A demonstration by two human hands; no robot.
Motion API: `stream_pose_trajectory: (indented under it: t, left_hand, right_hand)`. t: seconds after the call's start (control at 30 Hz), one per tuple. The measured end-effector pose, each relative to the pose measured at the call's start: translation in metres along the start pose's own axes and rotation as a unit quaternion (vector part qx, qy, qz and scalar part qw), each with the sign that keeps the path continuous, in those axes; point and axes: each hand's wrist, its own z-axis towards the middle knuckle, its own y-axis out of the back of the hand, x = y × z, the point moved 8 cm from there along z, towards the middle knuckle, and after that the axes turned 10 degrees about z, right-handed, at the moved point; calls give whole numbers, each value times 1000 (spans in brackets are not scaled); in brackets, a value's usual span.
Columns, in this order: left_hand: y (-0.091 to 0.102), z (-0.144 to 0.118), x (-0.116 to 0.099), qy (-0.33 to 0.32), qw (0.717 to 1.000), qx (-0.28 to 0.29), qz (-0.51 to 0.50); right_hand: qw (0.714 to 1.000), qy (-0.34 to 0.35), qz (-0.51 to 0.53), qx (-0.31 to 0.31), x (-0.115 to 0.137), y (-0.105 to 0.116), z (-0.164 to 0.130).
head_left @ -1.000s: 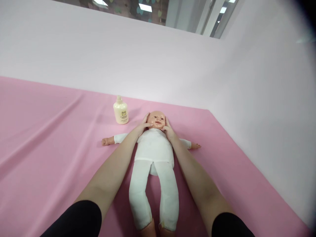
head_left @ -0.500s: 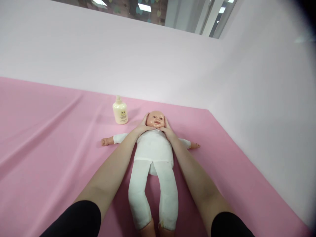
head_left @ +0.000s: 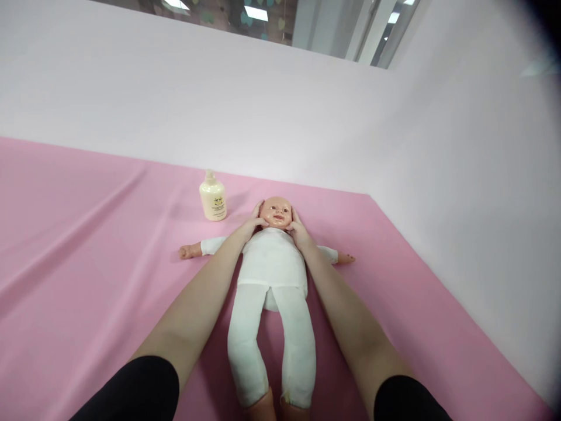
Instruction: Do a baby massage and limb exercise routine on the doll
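pink sheet [head_left: 87, 245]: smooth fabric covering the whole work surface, with long shallow creases running across its left part; it meets plain pale walls [head_left: 263, 105] at the back and on the right.

doll [head_left: 274, 275]: a baby doll lying on its back in the middle of the sheet, head away from the person, legs toward them. soft white cloth body and limbs, slightly wrinkled at the hips; arms stretched out to both sides, ending in hard flesh-toned plastic hands. head is hard, glossy plastic, bald, round.

forearms: bare, coming in from black sleeves [head_left: 135, 389] at the bottom edge, one along each side of the doll's trunk.

left hand [head_left: 252, 222]: open, fingers laid flat against the side of the doll's head, thumb at the cheek. right hand [head_left: 298, 229]: likewise open, cupping the opposite side of the head. neither is closed into a grip; both touch.

change against half a second ago: the thumbs, then together under the chin, now sit apart on the cheeks. doll and bottle unmoved.

bottle [head_left: 213, 199]: small, squat, cream-coloured plastic with rounded shoulders, narrow cap and a printed label, standing upright just beside the doll's head, to its left, apart from the hands.
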Motion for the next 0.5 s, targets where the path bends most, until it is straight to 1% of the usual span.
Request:
stream_pose_trajectory:
  t: [0.1,0.33,0.5]
  left_hand:
    - [-2,-1,-1,-4,1000,3,-17]
    - [-1,2,-1,-21,999,-7,-27]
    - [0,2,0,-18,1000,17,-10]
  right_hand:
    - [998,-26,66,0,1,-2,-2]
    - [996,-47,66,-25,3,0,-4]
    - [995,-43,94,-3,-3,-1,-1]
